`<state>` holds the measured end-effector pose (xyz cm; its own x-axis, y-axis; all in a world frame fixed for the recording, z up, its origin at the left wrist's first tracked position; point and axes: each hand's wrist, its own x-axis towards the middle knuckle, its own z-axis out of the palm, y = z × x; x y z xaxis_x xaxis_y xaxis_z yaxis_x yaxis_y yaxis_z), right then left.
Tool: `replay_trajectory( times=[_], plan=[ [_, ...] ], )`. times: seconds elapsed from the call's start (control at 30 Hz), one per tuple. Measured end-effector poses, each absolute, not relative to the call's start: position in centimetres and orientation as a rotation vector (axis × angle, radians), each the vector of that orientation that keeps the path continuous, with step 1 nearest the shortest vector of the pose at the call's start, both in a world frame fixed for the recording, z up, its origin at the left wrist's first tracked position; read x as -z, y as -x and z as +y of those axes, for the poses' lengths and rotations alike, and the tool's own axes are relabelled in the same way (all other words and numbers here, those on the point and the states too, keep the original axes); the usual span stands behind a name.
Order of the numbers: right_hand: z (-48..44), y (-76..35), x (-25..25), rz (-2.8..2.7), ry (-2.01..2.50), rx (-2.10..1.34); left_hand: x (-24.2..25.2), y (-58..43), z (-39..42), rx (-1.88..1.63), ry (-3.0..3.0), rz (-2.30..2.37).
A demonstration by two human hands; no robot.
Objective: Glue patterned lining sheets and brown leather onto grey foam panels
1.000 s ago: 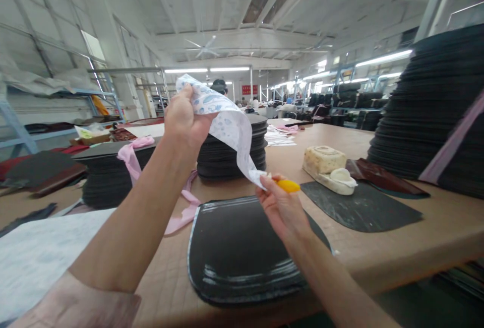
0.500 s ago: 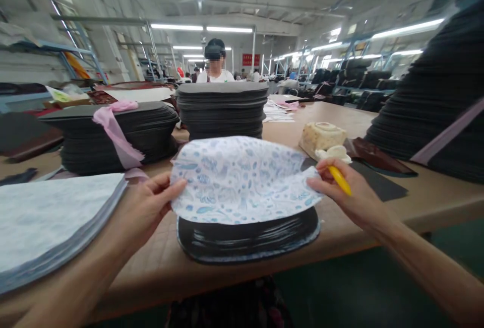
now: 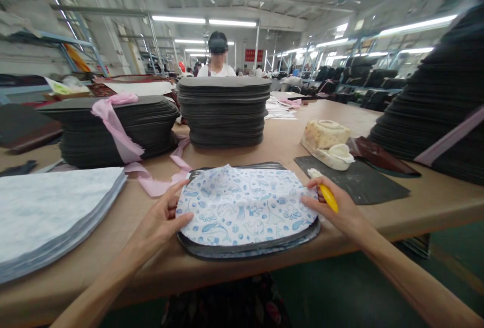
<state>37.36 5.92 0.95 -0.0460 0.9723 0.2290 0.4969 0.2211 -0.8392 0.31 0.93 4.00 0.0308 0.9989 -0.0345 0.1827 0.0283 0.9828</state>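
Observation:
A white fabric piece (image 3: pixel 245 207) with blue sea-creature prints lies over a stack of dark rounded panels (image 3: pixel 247 253) at the table's front edge. Its left edge is pinched between the thumb and fingers of my left hand (image 3: pixel 168 214). My right hand (image 3: pixel 336 207) grips the right edge of the fabric. That same hand also holds a brush (image 3: pixel 328 198) with a yellow handle, and its whitish tip sticks out above the fingers. Slight ripples run across the fabric, and the dark panels show along its back and front edges.
A stack of pale fabric sheets (image 3: pixel 56 207) lies left. Tall stacks of dark panels (image 3: pixel 227 116) stand behind, left and far right, some tied with pink strips (image 3: pixel 117 126). A cream-coloured block (image 3: pixel 327 136) sits on a dark sheet (image 3: pixel 378 187). A person (image 3: pixel 217 61) is across the table.
Both hands have lowered the fabric from a raised, tilted position down onto the dark stack. The brush has stayed in my right hand. My view has shifted slightly.

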Motion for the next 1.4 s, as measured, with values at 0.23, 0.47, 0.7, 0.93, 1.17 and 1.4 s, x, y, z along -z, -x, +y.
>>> replay_trajectory(
  times=[0.23, 0.47, 0.7, 0.93, 1.17, 1.4],
  plan=[
    [6.0, -38.3, -0.8, -1.694, 1.438, -0.675, -3.3, -0.5, 0.3, -1.047, -1.309, 1.277],
    [6.3, -38.8, 0.0, -1.746, 1.438, -0.735, -2.3, 0.2, 0.6, -0.897, -1.386, 1.428],
    [6.4, -38.3, -0.8, -1.775, 1.446, -0.760, -3.3, -0.4, 0.0, -0.870, -1.523, 1.547],
    [6.5, -38.1, -0.9, -1.778, 1.428, -0.795, -3.1, -0.3, 0.1, -0.767, -1.521, 1.526],
    [6.4, -38.1, -0.8, -1.820, 1.501, -0.714, -3.5, -0.4, -0.8, -0.840, -2.249, 1.838],
    [6.1, -37.6, -1.6, -1.762, 1.451, -0.642, -3.0, -2.8, -2.6, -0.667, -2.826, 1.324]
  ],
)
